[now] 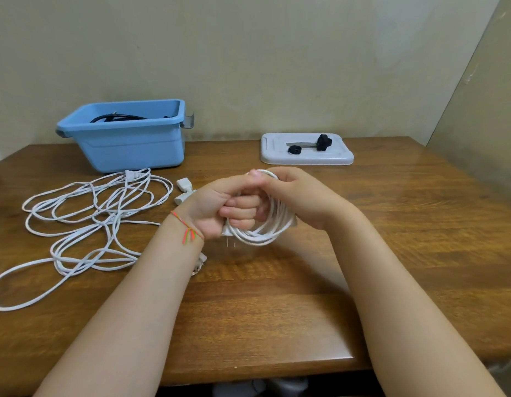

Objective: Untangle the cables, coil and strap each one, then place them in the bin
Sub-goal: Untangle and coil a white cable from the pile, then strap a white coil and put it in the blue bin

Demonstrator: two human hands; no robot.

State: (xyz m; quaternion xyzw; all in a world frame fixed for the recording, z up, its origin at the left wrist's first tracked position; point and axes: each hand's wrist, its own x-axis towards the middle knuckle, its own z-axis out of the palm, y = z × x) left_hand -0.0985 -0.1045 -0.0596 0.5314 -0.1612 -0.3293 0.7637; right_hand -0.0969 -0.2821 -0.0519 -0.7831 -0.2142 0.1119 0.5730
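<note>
Held above the tabletop's [277,310] middle, a coiled white cable [265,227] is gripped by the left hand [219,207] and right hand [300,196] — unstrapped. Another white cable [85,213] lies loose at the left edge; a black one [116,118] is binned — bin [125,147] at the back-left corner.

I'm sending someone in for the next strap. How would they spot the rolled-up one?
Look at the far side of the wooden table, right of the blue bin, where a white lid lies flat. The rolled strap sits on its near left part: a small black ring, lower and rounder than the knotted black strap beside it.
</note>
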